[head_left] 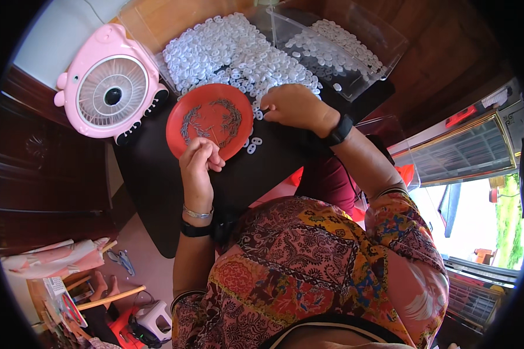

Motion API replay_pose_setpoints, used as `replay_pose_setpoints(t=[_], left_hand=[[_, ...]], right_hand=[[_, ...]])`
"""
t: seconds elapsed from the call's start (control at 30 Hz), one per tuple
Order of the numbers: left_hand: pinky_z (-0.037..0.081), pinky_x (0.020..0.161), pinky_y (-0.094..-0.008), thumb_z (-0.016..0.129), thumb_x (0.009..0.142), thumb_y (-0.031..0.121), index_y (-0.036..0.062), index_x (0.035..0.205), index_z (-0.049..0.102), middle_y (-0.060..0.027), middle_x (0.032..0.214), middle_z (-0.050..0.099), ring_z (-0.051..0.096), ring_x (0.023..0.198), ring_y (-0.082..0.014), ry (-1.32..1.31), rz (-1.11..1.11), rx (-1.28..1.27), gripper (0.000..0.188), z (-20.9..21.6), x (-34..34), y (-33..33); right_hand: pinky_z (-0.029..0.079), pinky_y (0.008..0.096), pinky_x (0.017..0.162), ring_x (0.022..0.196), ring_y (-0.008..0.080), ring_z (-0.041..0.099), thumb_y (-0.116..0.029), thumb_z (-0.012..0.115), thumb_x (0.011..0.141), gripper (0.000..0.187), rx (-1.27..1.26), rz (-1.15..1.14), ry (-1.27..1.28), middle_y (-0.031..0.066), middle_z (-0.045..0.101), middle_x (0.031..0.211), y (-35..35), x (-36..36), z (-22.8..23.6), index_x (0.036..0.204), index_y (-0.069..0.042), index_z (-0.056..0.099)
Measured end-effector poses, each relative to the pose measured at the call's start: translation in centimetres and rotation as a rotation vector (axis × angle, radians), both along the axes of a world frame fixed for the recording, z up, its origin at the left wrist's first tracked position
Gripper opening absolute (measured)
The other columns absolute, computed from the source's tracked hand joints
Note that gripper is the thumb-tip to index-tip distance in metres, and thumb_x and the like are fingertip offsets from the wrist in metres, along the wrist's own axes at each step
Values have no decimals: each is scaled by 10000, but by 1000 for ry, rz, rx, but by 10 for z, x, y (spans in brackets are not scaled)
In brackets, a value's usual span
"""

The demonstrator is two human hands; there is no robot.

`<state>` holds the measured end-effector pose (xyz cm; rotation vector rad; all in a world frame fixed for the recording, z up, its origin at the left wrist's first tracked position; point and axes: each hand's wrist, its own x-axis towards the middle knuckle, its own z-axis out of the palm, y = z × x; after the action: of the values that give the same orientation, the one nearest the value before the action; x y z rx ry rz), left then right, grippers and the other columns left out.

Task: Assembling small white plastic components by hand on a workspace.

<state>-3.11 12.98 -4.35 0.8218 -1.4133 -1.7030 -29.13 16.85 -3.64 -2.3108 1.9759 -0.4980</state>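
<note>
My left hand (199, 163) is over the near rim of a round red plate (206, 96), its fingers closed in a pinch. A thin, light, rod-like piece (215, 136) sticks up from the fingertips. Many small grey metal pieces (232, 116) lie in the plate in a rough ring. To the plate's right, my right hand (297, 107) has its fingers curled in at the edge of a big heap of white oval plastic pieces with holes (233, 49). Whatever its fingertips hold is hidden. A few loose white ovals (251, 149) lie between the hands, beside the plate.
A pink animal-shaped fan (113, 87) stands left of the plate. At the back right, a clear plastic bin (384, 72) contains more white pieces. All this rests on a dark table (157, 203). A white-and-red stool-like object (151, 320) is on the floor at lower left.
</note>
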Motion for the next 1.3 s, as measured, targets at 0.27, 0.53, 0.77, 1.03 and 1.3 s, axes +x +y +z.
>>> replay_pose_setpoints(t=[0.27,0.53,0.77,1.03,1.3], left_hand=[[408,684,-228,518,911,112,0,838,561,-36,768,585,515,722,-95,-28,49,-202,141,-10,-2,3],[412,699,-242,508,907,115,-6,817,558,-38,774,587,510,727,-99,-96,95,-206,158,-4,5,16],[434,720,-249,502,904,112,-2,822,571,-41,783,613,548,742,-107,-111,128,-140,156,-2,27,26],[436,730,-253,496,901,122,5,822,578,-42,793,618,550,751,-111,-103,73,-121,163,-4,20,21],[430,722,-252,480,901,125,6,809,576,-42,782,609,541,746,-114,-110,28,-79,178,-3,15,17]], right_hand=[[506,438,712,826,331,636,-182,577,781,124,-18,12,98,120,632,860,-4,0,-5,857,-104,636],[517,399,724,889,290,613,-133,582,800,93,-138,-41,303,97,594,910,-50,-20,1,874,-101,629],[538,409,713,855,314,651,-66,569,759,123,-108,-36,376,151,646,873,-57,-30,-8,834,-42,664],[521,412,731,846,316,644,-74,541,789,103,-108,-61,361,133,644,865,-57,-40,-15,843,-49,625],[495,426,757,888,331,622,-104,516,806,117,-121,-18,152,137,638,892,-50,-35,-2,825,-79,629]])
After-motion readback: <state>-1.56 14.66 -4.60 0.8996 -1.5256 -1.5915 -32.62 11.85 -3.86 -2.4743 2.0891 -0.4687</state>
